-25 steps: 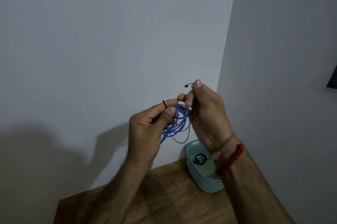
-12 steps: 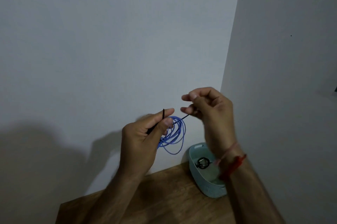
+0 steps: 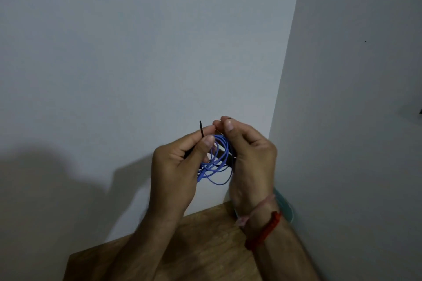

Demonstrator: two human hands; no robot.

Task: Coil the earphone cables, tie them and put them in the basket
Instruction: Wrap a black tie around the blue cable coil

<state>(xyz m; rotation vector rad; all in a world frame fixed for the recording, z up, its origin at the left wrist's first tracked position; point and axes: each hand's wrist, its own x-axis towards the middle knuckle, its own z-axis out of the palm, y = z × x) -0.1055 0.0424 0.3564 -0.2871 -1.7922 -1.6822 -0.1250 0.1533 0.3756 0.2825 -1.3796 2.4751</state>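
A coiled blue earphone cable point(image 3: 217, 161) hangs in the air between my two hands, in front of the wall. My left hand point(image 3: 180, 166) pinches the coil together with one end of a thin black tie point(image 3: 201, 129), which sticks up past my thumb. My right hand point(image 3: 249, 155) is closed on the coil's right side, fingertips pinched at the top; the tie's other end is hidden there. The pale blue basket point(image 3: 286, 207) stands on the table behind my right wrist, only a strip of its rim showing.
A brown wooden table point(image 3: 205, 246) fills the bottom of the view, set into a corner of two white walls. A red cord bracelet point(image 3: 265, 230) is on my right wrist.
My right hand has come back left and down against the coil. My hands now cover most of the basket, whose black coiled cable was visible earlier.
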